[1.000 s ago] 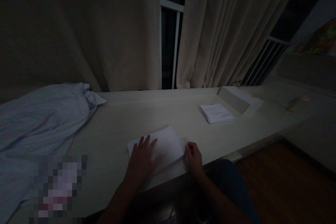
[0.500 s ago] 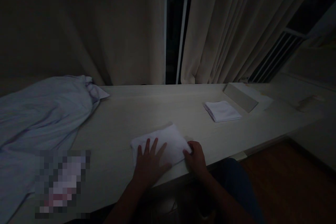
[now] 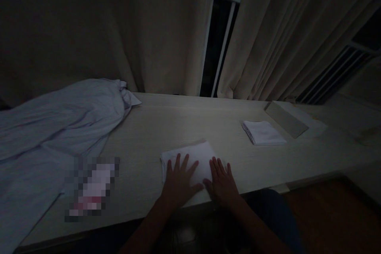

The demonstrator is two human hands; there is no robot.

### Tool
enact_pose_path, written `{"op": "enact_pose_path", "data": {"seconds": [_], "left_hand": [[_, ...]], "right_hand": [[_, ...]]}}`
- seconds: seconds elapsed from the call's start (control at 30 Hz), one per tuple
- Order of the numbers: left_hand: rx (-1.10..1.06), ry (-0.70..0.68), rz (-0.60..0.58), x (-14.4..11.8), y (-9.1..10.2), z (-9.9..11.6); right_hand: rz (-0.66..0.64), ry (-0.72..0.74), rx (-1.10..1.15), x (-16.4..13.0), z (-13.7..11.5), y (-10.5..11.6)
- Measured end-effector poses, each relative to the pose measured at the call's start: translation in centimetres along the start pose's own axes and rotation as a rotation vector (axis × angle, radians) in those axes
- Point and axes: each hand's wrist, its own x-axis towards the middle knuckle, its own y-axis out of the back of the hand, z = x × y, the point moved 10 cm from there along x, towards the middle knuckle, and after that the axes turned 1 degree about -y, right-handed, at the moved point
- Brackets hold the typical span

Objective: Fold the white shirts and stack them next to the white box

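A folded white cloth [image 3: 196, 152] lies on the pale tabletop [image 3: 175, 125] near its front edge. Flat on the left part of the cloth rests my left hand [image 3: 180, 180], fingers spread. My right hand [image 3: 222, 180] presses down on the right edge of the same cloth with its fingers stretched out. The palms cover the cloth's near side. Farther back to the right is a second folded white cloth [image 3: 263, 133], apart from both hands.
A large crumpled light-coloured cloth [image 3: 65, 123] covers the table's left side. Beside it lies a pixelated object [image 3: 95, 188]. At the back right sits a grey flat-sided piece [image 3: 285, 119] by white sheets. Curtains [image 3: 166, 35] hang behind the table.
My right hand has let go of the cloth's right corner and now lies flat on it. The left hand stays spread on the cloth. The whole view has shifted slightly.
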Motion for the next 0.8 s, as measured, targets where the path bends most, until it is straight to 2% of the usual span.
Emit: {"op": "enact_pose_path", "data": {"seconds": [0.17, 0.23, 0.33, 0.43, 0.5, 0.8], "left_hand": [[-0.023, -0.009, 0.029, -0.1, 0.3, 0.1], [-0.043, -0.004, 0.03, -0.1, 0.4, -0.1], [-0.052, 0.085, 0.053, -0.1, 0.5, -1.7], [-0.012, 0.26, 0.105, -0.6, 0.7, -4.4], [0.016, 0.317, 0.124, -0.8, 0.7, -5.3], [0.091, 0.305, 0.148, -0.8, 0.6, -5.4]], "right_hand": [[0.034, 0.094, 0.001, 4.4, -3.6, 1.6], [0.017, 0.114, 0.004, 6.7, -4.1, 0.8], [-0.033, 0.075, 0.003, 9.1, -2.7, -1.7], [-0.058, 0.048, -0.012, 9.5, -1.2, -3.6], [-0.061, 0.036, -0.035, 9.3, -0.8, -4.1], [-0.134, -0.102, -0.158, 9.2, 0.6, -3.7]]}}
